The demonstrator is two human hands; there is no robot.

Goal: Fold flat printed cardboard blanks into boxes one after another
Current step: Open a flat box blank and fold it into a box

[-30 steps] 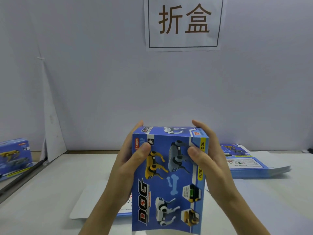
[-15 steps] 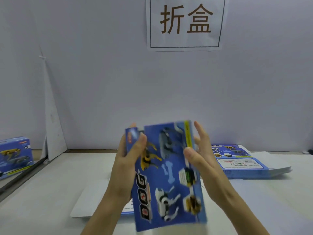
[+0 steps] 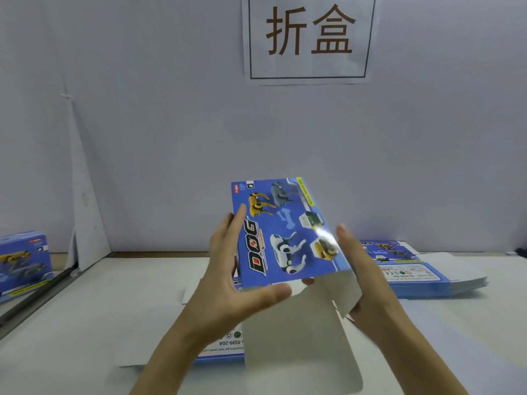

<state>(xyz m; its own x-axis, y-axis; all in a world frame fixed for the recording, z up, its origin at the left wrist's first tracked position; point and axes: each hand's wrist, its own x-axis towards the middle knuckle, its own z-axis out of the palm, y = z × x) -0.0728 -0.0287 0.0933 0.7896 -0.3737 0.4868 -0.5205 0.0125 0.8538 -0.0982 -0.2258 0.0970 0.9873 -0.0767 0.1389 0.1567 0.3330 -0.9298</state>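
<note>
The box (image 3: 285, 232) sits between the left hand (image 3: 228, 269), which grips its edge, and the right hand (image 3: 362, 275), pressed flat-fingered opposite; best hold the walls square while tucking in the flap (image 3: 299, 337) hanging below the left thumb.

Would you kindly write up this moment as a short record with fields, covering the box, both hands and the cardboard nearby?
In hand: blue printed cardboard box, tilted, white flaps open at the near end
Left hand: holds the box's left side, thumb across its near edge
Right hand: straight fingers flat against the right side
Under the hands: flat printed cardboard blank on the white table
Right: stack of flat blanks
Left: finished blue box
Wall: white paper sign
</note>
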